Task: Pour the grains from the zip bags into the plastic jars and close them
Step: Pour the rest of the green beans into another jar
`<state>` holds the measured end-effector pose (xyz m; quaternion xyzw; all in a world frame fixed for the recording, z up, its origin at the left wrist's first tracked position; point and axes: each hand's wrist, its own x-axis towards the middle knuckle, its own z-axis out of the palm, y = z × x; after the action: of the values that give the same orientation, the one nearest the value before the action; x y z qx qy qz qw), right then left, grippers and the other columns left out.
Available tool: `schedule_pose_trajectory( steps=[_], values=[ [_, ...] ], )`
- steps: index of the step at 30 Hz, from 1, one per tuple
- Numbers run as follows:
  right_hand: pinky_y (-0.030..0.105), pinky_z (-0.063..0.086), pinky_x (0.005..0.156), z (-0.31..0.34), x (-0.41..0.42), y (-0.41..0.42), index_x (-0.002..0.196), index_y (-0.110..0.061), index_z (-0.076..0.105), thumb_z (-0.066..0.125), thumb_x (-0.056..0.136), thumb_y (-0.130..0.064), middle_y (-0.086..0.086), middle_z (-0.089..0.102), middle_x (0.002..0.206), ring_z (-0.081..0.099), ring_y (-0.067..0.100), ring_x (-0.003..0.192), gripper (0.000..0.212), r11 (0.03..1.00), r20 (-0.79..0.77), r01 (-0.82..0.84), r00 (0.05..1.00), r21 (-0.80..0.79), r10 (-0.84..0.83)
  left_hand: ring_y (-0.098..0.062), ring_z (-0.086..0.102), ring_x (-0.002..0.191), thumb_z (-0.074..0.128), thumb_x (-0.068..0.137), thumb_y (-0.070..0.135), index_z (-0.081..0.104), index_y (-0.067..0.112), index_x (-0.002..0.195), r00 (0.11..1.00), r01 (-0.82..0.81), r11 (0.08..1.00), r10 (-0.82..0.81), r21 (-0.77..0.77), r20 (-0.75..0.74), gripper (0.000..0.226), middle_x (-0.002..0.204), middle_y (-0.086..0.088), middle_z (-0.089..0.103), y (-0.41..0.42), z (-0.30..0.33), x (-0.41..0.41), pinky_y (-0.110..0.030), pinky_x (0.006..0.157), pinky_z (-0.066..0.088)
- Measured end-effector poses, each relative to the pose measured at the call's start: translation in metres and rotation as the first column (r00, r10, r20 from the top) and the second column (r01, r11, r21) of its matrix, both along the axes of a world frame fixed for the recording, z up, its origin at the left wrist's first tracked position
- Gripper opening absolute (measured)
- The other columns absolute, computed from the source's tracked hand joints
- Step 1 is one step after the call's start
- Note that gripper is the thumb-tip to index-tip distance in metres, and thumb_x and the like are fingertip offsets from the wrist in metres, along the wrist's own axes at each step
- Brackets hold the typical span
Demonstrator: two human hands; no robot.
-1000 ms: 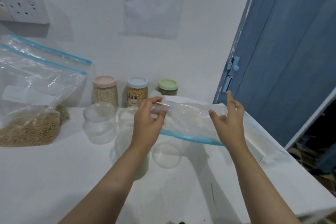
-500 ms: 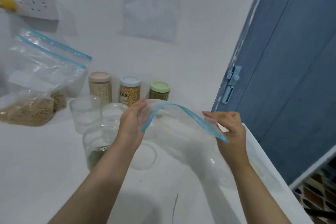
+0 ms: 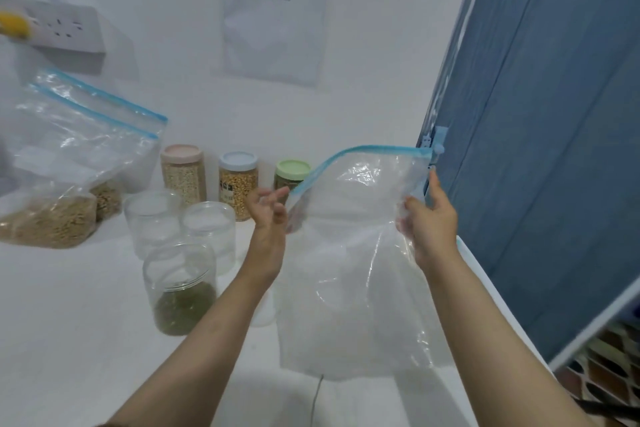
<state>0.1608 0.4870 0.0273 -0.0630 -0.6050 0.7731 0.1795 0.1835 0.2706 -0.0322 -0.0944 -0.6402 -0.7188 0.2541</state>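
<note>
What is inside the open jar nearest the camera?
The open jar holds a shallow layer of dark green grains at the bottom; the rest looks empty. The left forearm hides nothing of it.

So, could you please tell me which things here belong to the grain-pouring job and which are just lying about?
Job: empty zip bag in right hand; left hand; open jar of green grains; full grain bags.
Lying about: wall socket; paper sheet; blue door.

On the counter [image 3: 69, 322], filled bags [image 3: 62, 191] lie far left; three lidded jars [image 3: 238, 184] stand behind three open jars [image 3: 180, 288].
</note>
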Motion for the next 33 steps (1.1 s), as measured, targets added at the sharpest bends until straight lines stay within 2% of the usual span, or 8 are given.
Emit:
schedule_pose_trajectory(
  steps=[3,6,10,14,25,27,29,33],
  values=[
    [0.016,0.051,0.049,-0.022,-0.003,0.011,0.147,-0.029,0.046,0.052,0.094,0.005,-0.015,0.063,0.103,0.053,0.012,0.068,0.062,1.0,0.146,0.021,0.989,-0.013,-0.019,-0.005,0.057,0.104,0.061,0.095,0.018,0.035,0.036,0.104,0.999,-0.03,0.994,0.033,-0.101,0.028,0.033,0.114,0.031,0.045,0.006,-0.021,0.004,-0.019,0.079,0.049],
    [0.015,0.051,0.046,-0.052,-0.004,0.021,0.147,-0.025,0.046,0.052,0.095,0.003,-0.002,0.061,0.106,0.053,0.015,0.07,0.06,0.999,0.274,0.04,0.961,0.015,-0.043,0.001,0.058,0.093,0.057,0.094,-0.002,0.055,0.041,0.104,0.996,-0.077,0.954,0.088,-0.29,0.027,0.044,0.116,0.021,0.052,0.008,-0.045,0.007,-0.012,0.079,0.044],
    [0.021,0.047,0.046,-0.082,0.003,0.03,0.149,-0.031,0.041,0.057,0.094,-0.008,0.003,0.054,0.08,0.046,0.015,0.055,0.062,0.987,0.337,0.008,0.939,0.159,-0.062,-0.001,0.061,0.089,0.063,0.093,0.006,0.047,0.04,0.134,0.982,0.039,0.942,0.026,-0.332,0.189,0.055,0.133,0.012,0.042,0.005,-0.06,0.003,-0.012,0.076,0.047],
    [0.025,0.048,0.056,-0.097,0.01,0.039,0.152,-0.03,0.037,0.063,0.095,-0.016,0.004,0.057,0.094,0.053,0.014,0.053,0.065,0.948,0.299,-0.035,0.952,0.317,-0.065,0.001,0.058,0.088,0.076,0.086,0.023,0.033,0.032,0.15,0.956,0.072,0.899,0.061,-0.431,0.288,0.078,0.142,0.018,0.03,0.002,-0.061,0.002,-0.005,0.076,0.044],
    [0.029,0.033,0.105,-0.096,0.018,0.066,0.146,-0.023,0.048,0.056,0.097,-0.019,0.007,0.048,0.145,0.045,0.026,0.129,0.049,0.449,0.168,-0.04,0.953,0.893,-0.25,-0.007,0.058,0.073,0.066,0.084,0.002,0.036,0.032,0.15,0.965,-0.053,0.901,0.158,-0.431,0.21,0.078,0.133,0.024,0.032,-0.001,-0.033,-0.003,-0.015,0.076,0.046],
    [0.042,0.031,0.111,-0.095,0.021,0.073,0.154,-0.033,0.029,0.057,0.096,-0.038,0.007,0.033,0.154,0.035,0.032,0.135,0.064,0.294,0.359,-0.26,0.861,0.92,-0.362,-0.007,0.058,0.071,0.064,0.083,0.0,0.036,0.031,0.15,0.967,-0.046,0.899,0.15,-0.435,0.206,0.078,0.133,0.023,0.033,-0.001,-0.03,-0.005,-0.009,0.072,0.043],
    [0.05,0.026,0.113,-0.095,0.025,0.076,0.156,-0.038,0.008,0.055,0.095,-0.052,0.01,0.02,0.157,0.025,0.038,0.14,0.078,0.316,0.567,-0.471,0.695,0.823,-0.441,-0.005,0.057,0.071,0.062,0.083,0.0,0.036,0.031,0.15,0.969,-0.021,0.899,0.126,-0.436,0.212,0.078,0.133,0.021,0.036,-0.001,-0.029,-0.009,-0.007,0.07,0.042],
    [0.051,0.028,0.112,-0.106,0.034,0.078,0.156,-0.037,0.004,0.056,0.095,-0.05,0.011,0.024,0.152,0.028,0.037,0.137,0.082,0.311,0.575,-0.484,0.652,0.818,-0.495,-0.002,0.058,0.072,0.063,0.083,0.0,0.035,0.031,0.15,0.971,0.024,0.904,0.081,-0.427,0.225,0.079,0.132,0.023,0.035,0.001,-0.026,-0.014,-0.01,0.074,0.043]
  ],
)
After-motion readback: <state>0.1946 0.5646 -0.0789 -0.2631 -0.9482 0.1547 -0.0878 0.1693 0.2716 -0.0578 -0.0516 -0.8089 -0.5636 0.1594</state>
